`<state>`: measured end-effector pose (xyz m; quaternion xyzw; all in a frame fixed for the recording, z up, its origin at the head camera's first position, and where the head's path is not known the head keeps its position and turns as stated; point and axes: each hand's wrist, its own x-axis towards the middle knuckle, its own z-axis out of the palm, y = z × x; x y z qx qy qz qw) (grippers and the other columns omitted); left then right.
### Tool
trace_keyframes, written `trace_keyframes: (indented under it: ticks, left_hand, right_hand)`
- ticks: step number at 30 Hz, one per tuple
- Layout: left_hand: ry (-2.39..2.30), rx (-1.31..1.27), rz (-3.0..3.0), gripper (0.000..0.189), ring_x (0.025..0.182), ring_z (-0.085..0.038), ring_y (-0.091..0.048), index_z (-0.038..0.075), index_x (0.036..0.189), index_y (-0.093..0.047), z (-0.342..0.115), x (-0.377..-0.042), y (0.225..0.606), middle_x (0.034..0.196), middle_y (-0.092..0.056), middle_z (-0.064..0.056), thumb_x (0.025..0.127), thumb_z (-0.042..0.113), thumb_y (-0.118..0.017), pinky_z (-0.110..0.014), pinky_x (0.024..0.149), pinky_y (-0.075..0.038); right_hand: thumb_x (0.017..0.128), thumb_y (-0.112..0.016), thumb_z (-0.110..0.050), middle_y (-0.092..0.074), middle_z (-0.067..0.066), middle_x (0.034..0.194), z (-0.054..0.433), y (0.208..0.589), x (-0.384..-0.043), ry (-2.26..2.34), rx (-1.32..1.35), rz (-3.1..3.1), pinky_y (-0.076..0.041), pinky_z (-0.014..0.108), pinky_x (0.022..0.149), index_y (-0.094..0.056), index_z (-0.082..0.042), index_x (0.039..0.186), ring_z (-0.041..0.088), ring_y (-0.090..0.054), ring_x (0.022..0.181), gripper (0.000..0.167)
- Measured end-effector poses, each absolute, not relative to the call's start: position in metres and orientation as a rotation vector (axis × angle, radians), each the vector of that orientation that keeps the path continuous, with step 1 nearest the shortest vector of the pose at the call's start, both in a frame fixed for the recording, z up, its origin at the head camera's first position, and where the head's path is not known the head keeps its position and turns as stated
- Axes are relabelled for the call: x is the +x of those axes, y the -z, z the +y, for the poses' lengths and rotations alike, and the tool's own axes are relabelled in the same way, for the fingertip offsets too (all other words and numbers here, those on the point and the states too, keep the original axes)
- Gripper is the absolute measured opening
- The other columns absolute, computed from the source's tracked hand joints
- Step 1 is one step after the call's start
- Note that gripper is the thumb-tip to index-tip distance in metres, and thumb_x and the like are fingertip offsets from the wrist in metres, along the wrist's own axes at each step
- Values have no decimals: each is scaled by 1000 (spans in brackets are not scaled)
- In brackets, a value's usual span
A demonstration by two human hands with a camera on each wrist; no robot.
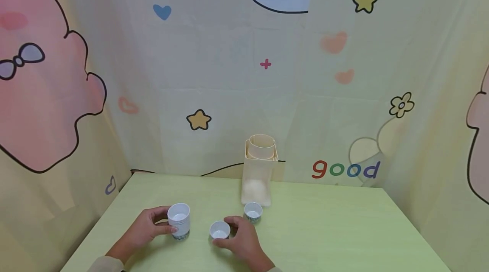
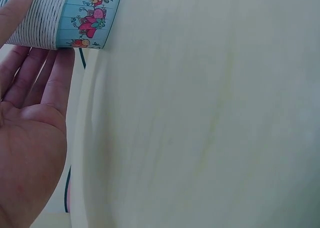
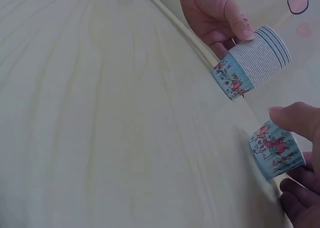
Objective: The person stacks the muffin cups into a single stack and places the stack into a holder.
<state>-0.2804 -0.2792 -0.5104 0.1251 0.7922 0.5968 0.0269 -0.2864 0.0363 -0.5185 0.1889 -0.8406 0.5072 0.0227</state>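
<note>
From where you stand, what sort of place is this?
Probably a small staged booth, not a real kitchen: cartoon-printed cloth hangs all round a pale green table, where two hands handle a stack of paper cups and a single cup.

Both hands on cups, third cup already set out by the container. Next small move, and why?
Probably release the single cup: the right hand pinches it, it looks to be standing upright on the table, apart from the other cup. The left hand holds the stack of cups.
</note>
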Motion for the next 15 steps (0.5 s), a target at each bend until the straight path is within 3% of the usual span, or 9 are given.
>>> trace_keyframes:
  ticks: [7,15]
  left_hand:
    - [-1840,357,2452,71,124,-36,-62,-12,139,-54,-279,-280,510,139,-59,-30,82,18,-87,-30,95,-61]
    - [-1840,343,2448,72,125,-38,-62,-11,139,-54,-279,-281,510,139,-59,-30,82,18,-87,-31,95,-61]
  right_hand:
    - [70,-94,-19,-74,8,109,37,519,-287,-1611,595,-2598,-53,20,82,-70,0,117,19,-66,99,56]
    - [73,-93,-18,-74,10,118,37,520,-291,-1696,599,-2557,-55,20,88,-68,2,124,19,-68,106,61]
